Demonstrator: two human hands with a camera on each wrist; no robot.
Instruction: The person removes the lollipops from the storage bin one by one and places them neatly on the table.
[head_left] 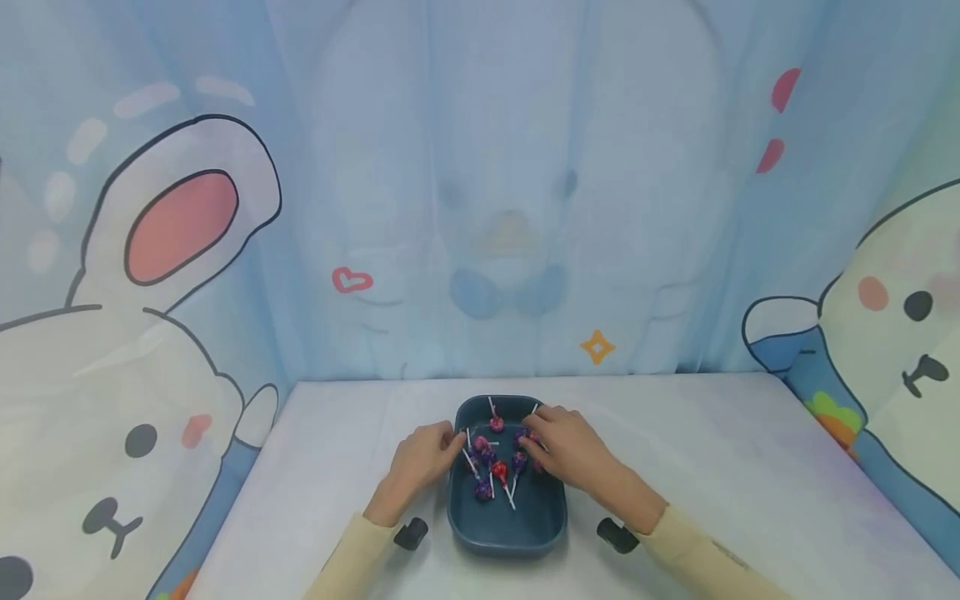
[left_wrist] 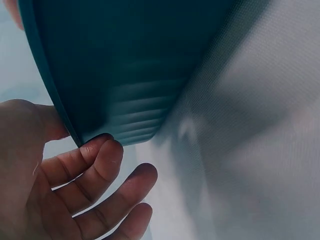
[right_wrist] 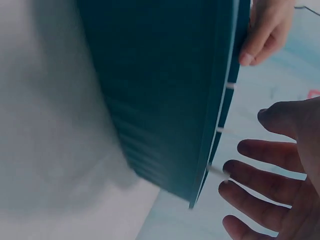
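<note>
A dark teal plastic bin with rounded corners stands on the table, and several wrapped lollipops lie inside, among them a red one and a purple one. At its left rim is my left hand. The left wrist view shows that hand pinching the rim between thumb and forefinger, the other fingers loosely bent outside the wall. My right hand is over the right rim in the head view. Seen from the right wrist, its fingers are spread and lightly bent beside the rim, near white lollipop sticks.
A white cloth covers the table. Behind it hangs a light blue curtain printed with cartoon animals. Black wrist cameras sit under both wrists, the left one close to the bin's side, the right one farther out.
</note>
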